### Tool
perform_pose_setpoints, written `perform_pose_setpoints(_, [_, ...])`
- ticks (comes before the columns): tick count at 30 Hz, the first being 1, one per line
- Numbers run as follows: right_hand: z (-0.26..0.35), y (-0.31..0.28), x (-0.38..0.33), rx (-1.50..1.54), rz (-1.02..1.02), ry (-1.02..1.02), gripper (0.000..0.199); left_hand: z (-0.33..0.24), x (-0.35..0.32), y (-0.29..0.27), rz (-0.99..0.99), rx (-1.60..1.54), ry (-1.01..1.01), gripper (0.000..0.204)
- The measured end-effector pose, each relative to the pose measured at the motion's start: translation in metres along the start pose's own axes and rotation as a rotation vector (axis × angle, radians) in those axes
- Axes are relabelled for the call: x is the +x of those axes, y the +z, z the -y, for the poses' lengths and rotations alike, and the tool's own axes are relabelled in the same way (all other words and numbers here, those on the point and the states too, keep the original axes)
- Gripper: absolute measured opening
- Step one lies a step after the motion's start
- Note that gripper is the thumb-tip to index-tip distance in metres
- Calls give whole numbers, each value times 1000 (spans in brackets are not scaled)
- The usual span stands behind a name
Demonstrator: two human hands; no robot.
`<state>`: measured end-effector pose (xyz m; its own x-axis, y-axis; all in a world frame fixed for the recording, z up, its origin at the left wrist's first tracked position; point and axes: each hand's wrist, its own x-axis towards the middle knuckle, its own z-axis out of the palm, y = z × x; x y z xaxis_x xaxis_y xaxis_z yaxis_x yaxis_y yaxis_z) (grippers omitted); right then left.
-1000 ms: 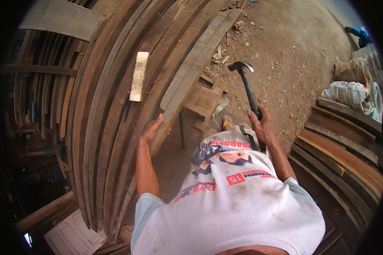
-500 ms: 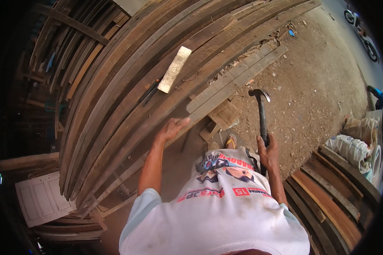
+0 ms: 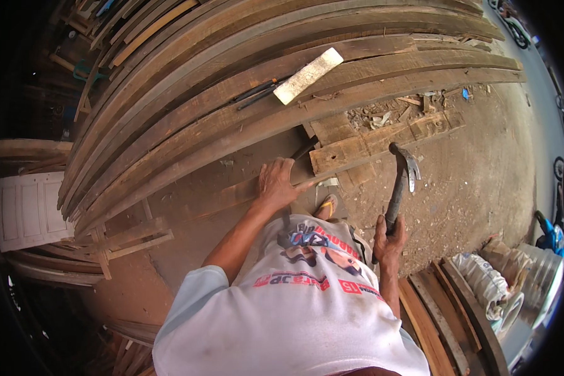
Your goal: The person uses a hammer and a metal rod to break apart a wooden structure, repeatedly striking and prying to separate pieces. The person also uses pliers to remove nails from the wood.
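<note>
My left hand [image 3: 277, 185] is closed over a worn wooden beam [image 3: 385, 140], its thumb stretched along the near side. The beam runs from under this hand toward the right; notches and a small dark hole show on its face. Beneath it lies a short wooden board [image 3: 333, 130] set crosswise. In my right hand [image 3: 390, 239] is a claw hammer [image 3: 396, 191], gripped low on its dark handle. The hammer's head points up and away from me, above the dirt floor and apart from the beam.
Long stacked beams [image 3: 232, 119] curve across the far side. A pale rectangular block [image 3: 309, 76] rests on them, beside dark slender tools [image 3: 255, 93]. A white panelled door [image 3: 32, 210] stands left. Planks [image 3: 448, 313] and white sacks [image 3: 479, 276] lie right, near a road.
My view has turned, so the surroundings appear shifted and rotated. The beam at my left hand now shows a notched face instead of a smoother one. The hammer stays in my right hand.
</note>
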<state>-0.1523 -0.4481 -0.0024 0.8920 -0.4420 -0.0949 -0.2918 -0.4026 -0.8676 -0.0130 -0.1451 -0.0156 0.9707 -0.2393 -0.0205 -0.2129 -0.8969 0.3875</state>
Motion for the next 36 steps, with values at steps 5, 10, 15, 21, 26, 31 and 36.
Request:
perform_pose_setpoints(5, [74,16,21,-185,101,-185,33,-1,-4,-11,-13,-121,29,72])
perform_pose_setpoints(10, [139,81,33,-102,418,-210,41,21,-31,-20,-344,-474,111,54])
perform_pose_setpoints(15, [168,151,45,56,528,-235,44,66,-66,-39,-378,-552,51,37])
perform_pose_setpoints(21, [282,262,91,-203,488,-729,48,130,-144,-78,-486,-544,-154,30])
perform_pose_setpoints(26, [317,299,104,-645,489,-804,49,180,-171,-91,-536,-530,-243,28])
perform_pose_setpoints(31, [291,311,80,-509,334,-791,51,212,-176,-120,-494,-522,-211,29])
perform_pose_setpoints(36, [248,300,95,-582,174,-958,52,224,-107,-56,-612,-454,-104,30])
